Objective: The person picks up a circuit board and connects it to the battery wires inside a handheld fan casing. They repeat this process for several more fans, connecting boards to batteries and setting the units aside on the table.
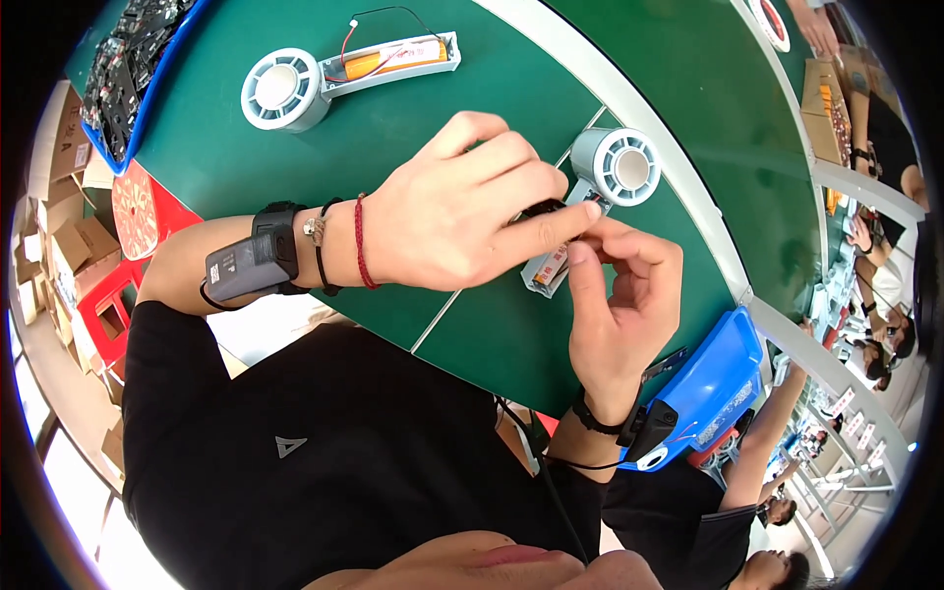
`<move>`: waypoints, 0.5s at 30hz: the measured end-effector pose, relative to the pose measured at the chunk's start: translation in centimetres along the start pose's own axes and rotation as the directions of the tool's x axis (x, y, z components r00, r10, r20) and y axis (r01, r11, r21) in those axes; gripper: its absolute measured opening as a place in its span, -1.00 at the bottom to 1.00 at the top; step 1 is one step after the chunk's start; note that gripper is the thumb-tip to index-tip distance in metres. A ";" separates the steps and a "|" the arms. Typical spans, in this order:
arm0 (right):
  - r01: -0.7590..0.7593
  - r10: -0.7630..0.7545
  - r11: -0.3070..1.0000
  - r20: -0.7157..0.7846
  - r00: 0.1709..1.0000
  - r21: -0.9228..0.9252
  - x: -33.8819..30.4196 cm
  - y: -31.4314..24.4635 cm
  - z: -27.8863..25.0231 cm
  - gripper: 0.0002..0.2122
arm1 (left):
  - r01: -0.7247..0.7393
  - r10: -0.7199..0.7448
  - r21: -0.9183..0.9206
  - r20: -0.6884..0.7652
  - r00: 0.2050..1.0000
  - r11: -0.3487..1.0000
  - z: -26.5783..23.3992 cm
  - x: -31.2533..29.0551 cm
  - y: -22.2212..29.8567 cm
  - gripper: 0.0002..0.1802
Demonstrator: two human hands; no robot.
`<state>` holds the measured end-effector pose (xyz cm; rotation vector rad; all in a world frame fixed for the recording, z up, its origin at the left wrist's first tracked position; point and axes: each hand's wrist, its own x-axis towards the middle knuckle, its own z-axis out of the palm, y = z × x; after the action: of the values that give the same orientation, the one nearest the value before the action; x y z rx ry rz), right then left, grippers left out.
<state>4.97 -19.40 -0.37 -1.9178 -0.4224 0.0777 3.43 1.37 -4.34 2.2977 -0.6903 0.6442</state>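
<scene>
Two pale blue-grey units: the worked unit [618, 167] lies on the green tabletop [472, 344] at the hands; the spare unit [283, 90] lies farther off, toward the upper left.
Worked unit: round slotted head beyond the fingers, open handle running down and left beneath them; an orange cell with a pale label shows inside.
Left hand [467, 202]: reaches across from the left, index finger stretched toward the handle; a small dark piece [541, 208] shows under its fingers, but whether it is gripped I cannot tell.
Right hand [629, 305]: thumb and index finger narrowly spaced at the handle, near the left fingertip; what sits between them is hidden.
Spare unit's handle: open too, with an orange cell, red and black wires, and a white connector [354, 23].
Blue containers: tray [157, 98] of black parts at upper left; bin [723, 369] beside the right forearm.
</scene>
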 end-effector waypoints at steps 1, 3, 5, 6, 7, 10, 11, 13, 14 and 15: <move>0.058 -0.058 0.997 0.000 0.998 -0.055 0.2 0.0 -0.3 -0.69 | 0.085 -0.085 -0.068 0.010 0.996 0.994 -0.1 0.2 -0.2 -0.53; 0.120 -0.120 0.987 0.004 0.993 -0.112 0.5 0.1 -0.5 -0.67 | 0.167 -0.166 -0.134 0.021 0.986 0.977 -0.1 0.4 -0.5 -0.54; 0.210 -0.193 0.927 0.085 0.977 -0.311 0.5 0.2 -0.5 -0.67 | 0.442 -0.403 -0.565 0.203 0.893 0.696 0.2 0.3 -0.6 -0.57; 0.255 -0.222 0.879 0.129 0.967 -0.403 0.5 0.3 -0.5 -0.66 | 0.541 -0.464 -0.707 0.330 0.822 0.456 0.3 0.2 -0.6 -0.58; 0.257 -0.222 0.878 0.130 0.966 -0.404 0.6 0.6 -0.4 -0.66 | 0.540 -0.464 -0.707 0.329 0.822 0.456 0.4 0.2 -0.6 -0.58; 0.429 -0.443 0.746 0.101 0.891 -0.510 1.1 2.0 0.3 -0.73 | 0.587 -0.485 -0.798 0.462 0.742 0.136 0.6 0.3 -0.7 -0.61; 0.427 -0.442 0.745 0.101 0.891 -0.513 0.9 2.2 0.4 -0.73 | 0.586 -0.483 -0.800 0.463 0.743 0.134 0.6 0.4 -0.7 -0.61; 0.481 -0.496 0.680 0.136 0.858 -0.553 0.6 2.4 0.8 -0.72 | 0.630 -0.484 -0.777 0.548 0.682 0.008 0.2 0.5 -0.6 -0.60; 0.506 -0.522 0.646 0.154 0.839 -0.571 0.6 2.4 0.9 -0.72 | 0.648 -0.480 -0.760 0.589 0.650 -0.053 -0.1 0.6 -0.5 -0.59; 0.507 -0.522 0.645 0.154 0.839 -0.573 0.7 2.4 0.9 -0.72 | 0.647 -0.479 -0.760 0.588 0.651 -0.053 -0.4 0.8 -0.5 -0.59</move>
<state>6.04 -19.16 -2.81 -2.3246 -1.0711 -0.5236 4.25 1.73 -3.82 1.1292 0.0230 -0.3901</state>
